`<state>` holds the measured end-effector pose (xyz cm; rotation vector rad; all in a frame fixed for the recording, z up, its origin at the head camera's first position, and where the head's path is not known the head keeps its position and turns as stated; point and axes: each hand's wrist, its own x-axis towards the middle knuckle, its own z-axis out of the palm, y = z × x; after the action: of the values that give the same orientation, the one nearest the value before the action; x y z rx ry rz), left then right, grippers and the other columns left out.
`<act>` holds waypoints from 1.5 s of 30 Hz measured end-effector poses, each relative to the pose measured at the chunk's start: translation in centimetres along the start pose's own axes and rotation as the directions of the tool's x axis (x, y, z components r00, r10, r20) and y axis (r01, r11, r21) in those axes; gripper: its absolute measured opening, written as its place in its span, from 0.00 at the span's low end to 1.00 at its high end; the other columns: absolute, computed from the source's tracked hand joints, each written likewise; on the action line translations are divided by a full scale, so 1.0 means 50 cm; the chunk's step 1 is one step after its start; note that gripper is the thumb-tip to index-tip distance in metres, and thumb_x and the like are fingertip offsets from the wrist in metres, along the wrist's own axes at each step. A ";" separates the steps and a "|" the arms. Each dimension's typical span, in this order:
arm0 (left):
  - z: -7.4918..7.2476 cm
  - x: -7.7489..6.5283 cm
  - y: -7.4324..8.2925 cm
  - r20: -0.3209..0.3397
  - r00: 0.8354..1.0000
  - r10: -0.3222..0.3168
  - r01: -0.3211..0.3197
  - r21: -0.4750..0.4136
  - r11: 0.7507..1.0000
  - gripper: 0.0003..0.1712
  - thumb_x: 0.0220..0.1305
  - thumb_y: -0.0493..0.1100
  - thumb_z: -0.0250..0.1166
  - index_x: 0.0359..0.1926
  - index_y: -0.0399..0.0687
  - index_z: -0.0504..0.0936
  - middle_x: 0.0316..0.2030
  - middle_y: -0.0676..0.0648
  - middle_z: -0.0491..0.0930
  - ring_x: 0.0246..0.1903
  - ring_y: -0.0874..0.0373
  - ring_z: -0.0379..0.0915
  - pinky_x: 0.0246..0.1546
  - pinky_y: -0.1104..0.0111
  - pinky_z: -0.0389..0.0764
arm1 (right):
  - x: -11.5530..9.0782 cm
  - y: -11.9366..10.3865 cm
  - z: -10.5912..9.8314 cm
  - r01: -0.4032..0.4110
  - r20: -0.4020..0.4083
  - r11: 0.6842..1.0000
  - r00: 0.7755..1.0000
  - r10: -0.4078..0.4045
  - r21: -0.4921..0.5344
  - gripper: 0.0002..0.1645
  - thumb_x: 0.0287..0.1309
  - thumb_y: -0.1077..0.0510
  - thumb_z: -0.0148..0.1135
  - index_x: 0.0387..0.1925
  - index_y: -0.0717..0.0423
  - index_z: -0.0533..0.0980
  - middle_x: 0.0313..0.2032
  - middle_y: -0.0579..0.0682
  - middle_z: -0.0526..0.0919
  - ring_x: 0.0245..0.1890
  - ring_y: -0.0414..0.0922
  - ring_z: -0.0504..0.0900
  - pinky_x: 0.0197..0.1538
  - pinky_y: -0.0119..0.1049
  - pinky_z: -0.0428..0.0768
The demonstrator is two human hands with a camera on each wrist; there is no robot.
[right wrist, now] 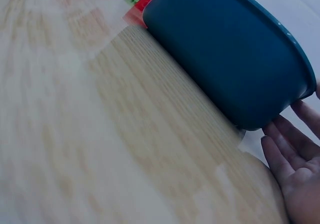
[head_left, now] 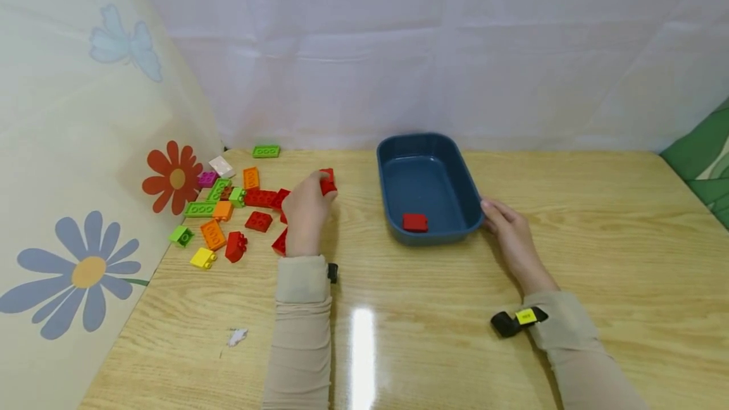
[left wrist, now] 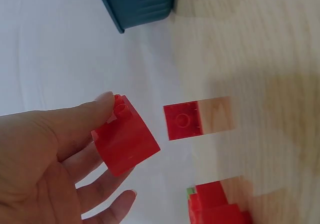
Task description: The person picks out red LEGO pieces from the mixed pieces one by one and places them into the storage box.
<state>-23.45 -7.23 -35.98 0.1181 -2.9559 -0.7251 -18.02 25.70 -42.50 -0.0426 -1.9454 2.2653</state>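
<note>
My left hand (head_left: 307, 211) pinches a red toy brick (left wrist: 125, 136) between thumb and fingers, raised over the table to the right of the brick pile. Another red brick (left wrist: 182, 120) lies on the table just beyond it. At the right front corner of a dark blue plastic tub (head_left: 475, 192), my right hand (head_left: 515, 242) holds the rim, its fingers (right wrist: 282, 151) against the outer wall. One red brick (head_left: 415, 223) lies inside the tub, near its front wall. The palm side of my left hand is hidden in the head view.
Left of my left hand lie several loose bricks: red (head_left: 259, 221), orange (head_left: 213, 235), yellow (head_left: 203, 258), green (head_left: 181, 236), magenta (head_left: 207, 179) and white (head_left: 221, 167). A white scrap (head_left: 236, 336) lies on the front left of the wooden table (head_left: 421, 328). A pale cloth (head_left: 353, 68) hangs behind.
</note>
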 end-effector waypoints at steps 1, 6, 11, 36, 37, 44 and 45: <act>-0.003 -0.001 0.003 -0.004 1.000 0.005 -0.005 -0.002 1.000 0.23 0.59 0.49 0.64 0.56 0.55 0.77 0.51 0.44 0.84 0.44 0.47 0.79 0.38 0.51 0.80 | 0.000 0.000 0.000 -0.001 0.000 1.000 1.000 0.001 -0.006 0.08 0.62 0.56 0.56 0.37 0.43 0.81 0.35 0.30 0.86 0.35 0.29 0.83 0.38 0.15 0.80; -0.014 -0.008 0.025 -0.013 0.999 0.036 -0.036 0.002 0.999 0.25 0.57 0.51 0.65 0.57 0.56 0.77 0.52 0.45 0.84 0.42 0.48 0.80 0.35 0.54 0.81 | 0.000 -0.001 -0.002 -0.007 0.004 1.000 1.000 0.007 -0.004 0.08 0.62 0.56 0.56 0.38 0.44 0.81 0.36 0.30 0.85 0.35 0.29 0.82 0.39 0.15 0.80; -0.015 -0.015 0.051 -0.018 0.997 0.081 -0.080 0.024 0.996 0.26 0.57 0.53 0.64 0.58 0.59 0.76 0.52 0.47 0.84 0.39 0.50 0.80 0.32 0.58 0.81 | 0.001 0.001 -0.003 -0.007 0.010 0.999 1.000 0.007 0.046 0.10 0.62 0.58 0.56 0.37 0.42 0.82 0.36 0.31 0.86 0.35 0.29 0.83 0.39 0.16 0.80; 0.033 -0.045 0.151 -0.111 0.818 0.565 -0.544 0.170 0.822 0.19 0.57 0.49 0.65 0.52 0.57 0.81 0.45 0.53 0.87 0.38 0.58 0.80 0.34 0.68 0.82 | 0.001 -0.001 0.000 0.004 0.005 0.999 1.000 -0.004 0.049 0.10 0.62 0.59 0.55 0.35 0.42 0.81 0.35 0.31 0.86 0.34 0.29 0.83 0.38 0.15 0.80; 0.035 -0.047 0.152 -0.092 0.808 0.581 -0.561 0.178 0.808 0.19 0.57 0.49 0.65 0.51 0.57 0.81 0.44 0.54 0.87 0.37 0.58 0.80 0.35 0.68 0.82 | 0.001 -0.002 0.000 0.004 0.006 0.999 1.000 -0.004 0.049 0.10 0.62 0.59 0.55 0.35 0.42 0.81 0.35 0.31 0.86 0.34 0.29 0.83 0.38 0.16 0.80; 0.045 -0.054 0.156 0.011 0.735 0.678 -0.667 0.189 0.720 0.19 0.57 0.47 0.65 0.51 0.57 0.81 0.45 0.56 0.86 0.39 0.60 0.79 0.37 0.68 0.82 | 0.002 -0.001 0.000 0.002 0.008 0.999 1.000 -0.003 0.050 0.10 0.62 0.59 0.55 0.36 0.42 0.81 0.35 0.31 0.86 0.34 0.29 0.83 0.38 0.15 0.80; 0.046 -0.054 0.157 0.025 0.726 0.687 -0.679 0.183 0.711 0.19 0.58 0.46 0.65 0.52 0.57 0.80 0.46 0.55 0.85 0.41 0.60 0.79 0.39 0.69 0.82 | 0.002 -0.001 0.001 0.003 0.008 0.999 1.000 -0.004 0.047 0.10 0.62 0.59 0.55 0.36 0.42 0.81 0.35 0.31 0.86 0.34 0.29 0.83 0.38 0.16 0.80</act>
<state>-21.42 1.04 -34.56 -0.8983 -2.6739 -0.3269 -18.12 25.67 -42.42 -0.0247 -1.8934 2.3117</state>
